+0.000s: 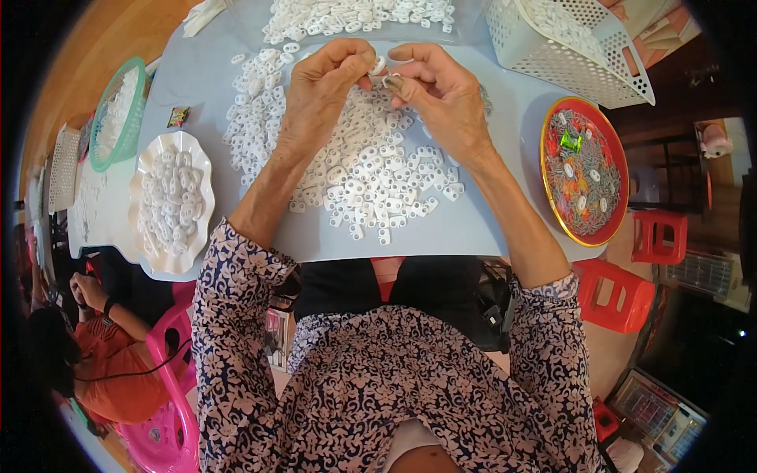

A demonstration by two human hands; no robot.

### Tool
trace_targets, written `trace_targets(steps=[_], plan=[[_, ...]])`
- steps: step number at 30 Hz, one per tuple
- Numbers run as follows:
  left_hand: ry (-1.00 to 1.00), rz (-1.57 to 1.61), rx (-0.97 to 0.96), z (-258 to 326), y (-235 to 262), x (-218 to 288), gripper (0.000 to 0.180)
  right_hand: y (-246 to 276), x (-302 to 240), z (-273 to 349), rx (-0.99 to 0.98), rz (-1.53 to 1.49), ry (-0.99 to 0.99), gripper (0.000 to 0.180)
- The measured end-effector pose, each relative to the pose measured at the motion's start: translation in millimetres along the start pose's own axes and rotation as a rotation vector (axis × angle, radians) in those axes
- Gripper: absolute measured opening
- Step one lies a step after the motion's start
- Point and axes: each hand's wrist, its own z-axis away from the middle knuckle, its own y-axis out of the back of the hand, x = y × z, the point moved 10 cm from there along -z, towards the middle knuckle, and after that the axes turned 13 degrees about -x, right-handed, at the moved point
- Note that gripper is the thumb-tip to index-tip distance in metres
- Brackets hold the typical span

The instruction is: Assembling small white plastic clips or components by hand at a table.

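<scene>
Both hands are meeting at the far side of the pile right now, fingertips pinched together around one small white plastic clip piece [379, 65]. The left hand [323, 91] is gripping it from one side, and the right hand [441, 94] is pressing what looks like a tiny metal bit against it from the other. It's too small to tell exactly how the two parts are sitting.

Directly under and around the hands, a big loose heap of the same small white plastic pieces [355, 158] is spreading over the pale grey tabletop [457, 229], so going by that there's loads left to get through. Beyond the hands another batch of white pieces [355, 16] is lying in a clear sheet or bag.

Off to the left of the left hand, a white scalloped plastic plate [142, 177] is holding a decent mound of white pieces, probably the finished ones, though I can't say for sure. Further left is a green mesh basket [98, 126] with more.

To the right of the right hand, a round red tray with a gold rim [548, 189] is carrying thin metal bits, well stocked. Past that sits a white perforated plastic basket [576, 63].

I'd guess she's somewhere in the middle, nowhere near done.
</scene>
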Motion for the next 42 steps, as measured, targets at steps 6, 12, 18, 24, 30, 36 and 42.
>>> trace_targets(steps=[6, 12, 18, 24, 30, 36, 42], plan=[[0.006, -0.081, -0.005, -1, -2, 1, 0.014, -4, 1, 1, -0.031, 0.022, -0.029, 0.026], [-0.001, -0.169, -0.036, -3, -8, 8, 0.014, -5, 3, -1, -0.070, 0.070, -0.023, 0.026], [0.035, -0.367, -0.068, -4, -10, 13, 0.014, -3, 7, 0, -0.030, 0.031, -0.035, 0.021], [0.082, -0.437, -0.074, -4, -11, 18, 0.024, 4, 6, -1, 0.031, -0.060, 0.005, 0.015], [0.084, -0.498, -0.172, -3, -24, 10, 0.027, 4, 5, -1, 0.032, -0.112, 0.032, 0.015], [0.019, -0.435, -0.127, -1, -23, 17, 0.026, 9, 2, 1, 0.054, -0.044, 0.023, 0.018], [0.020, -0.420, -0.074, -1, -16, 15, 0.027, 4, 2, 1, 0.021, -0.038, -0.002, 0.024]])
